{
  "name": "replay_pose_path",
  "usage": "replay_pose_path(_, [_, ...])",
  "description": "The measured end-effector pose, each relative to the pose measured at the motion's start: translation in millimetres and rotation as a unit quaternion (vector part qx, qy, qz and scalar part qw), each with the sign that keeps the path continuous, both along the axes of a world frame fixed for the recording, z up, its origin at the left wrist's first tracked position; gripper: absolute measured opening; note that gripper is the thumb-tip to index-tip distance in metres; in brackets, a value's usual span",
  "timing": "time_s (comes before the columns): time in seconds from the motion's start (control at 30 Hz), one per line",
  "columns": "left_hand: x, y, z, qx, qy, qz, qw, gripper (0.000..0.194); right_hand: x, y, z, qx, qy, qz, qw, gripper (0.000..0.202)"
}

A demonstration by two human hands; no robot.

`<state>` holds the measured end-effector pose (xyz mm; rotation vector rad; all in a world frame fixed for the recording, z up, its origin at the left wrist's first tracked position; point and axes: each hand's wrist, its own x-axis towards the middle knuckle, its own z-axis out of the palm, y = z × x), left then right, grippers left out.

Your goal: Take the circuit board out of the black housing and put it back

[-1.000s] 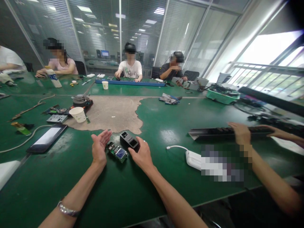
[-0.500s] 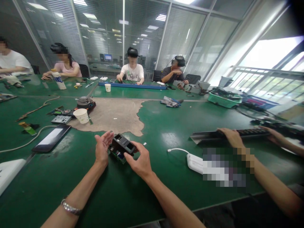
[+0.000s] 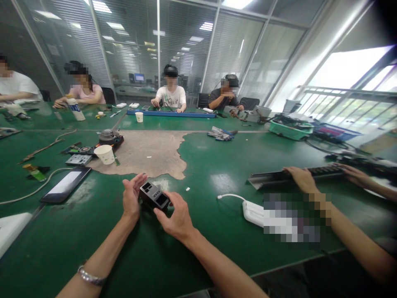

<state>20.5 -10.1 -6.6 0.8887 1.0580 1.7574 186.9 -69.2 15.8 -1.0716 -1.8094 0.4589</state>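
Level, gentle handling suits the black plastic housing between the 2 hands over the green table, right hand gripping its near end, left hand open beside the other as a steadying guide.

Black housing, underside hidden

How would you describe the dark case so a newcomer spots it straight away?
On the green tabletop, find the pale, ragged-edged patch. Just on its near side, the dark case sits between the open left hand and the right hand, which holds it. Small and boxy, it has black rectangular windows on top, unlike the flat phone off left.
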Motion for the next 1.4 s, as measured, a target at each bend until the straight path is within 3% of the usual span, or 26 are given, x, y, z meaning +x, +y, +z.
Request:
replay_pose_path(0.6, [-3, 1, -1.7, -0.02, 0.015, 0.035, 0.999, 0.075, -4, 1, -7.6, 0.02, -0.017, -0.02, 0.999, 0.052])
replay_pose_path(0.8, [-4, -1, 2.0, -0.01, 0.07, 0.047, 0.996, 0.068, -6, 1, -5.5, 0.028, -0.021, -0.015, 0.999, 0.054])
replay_pose_path(1.13, [-8, -1, 1.2, -0.032, 0.094, 0.058, 0.993, 0.068, -11, 4, -12.9, -0.038, -0.081, 0.015, 0.996, 0.047])
replay_pose_path(1.27, [-3, -2, 3.7, -0.033, 0.082, 0.052, 0.995, 0.067, -7, 4, -15.7, -0.041, -0.062, 0.0, 0.997, 0.061])
replay_pose_path(1.4, [2, -3, 4.5, -0.034, 0.047, 0.046, 0.997, 0.069, -5, 3, -16.7, -0.047, -0.07, 0.006, 0.996, 0.041])
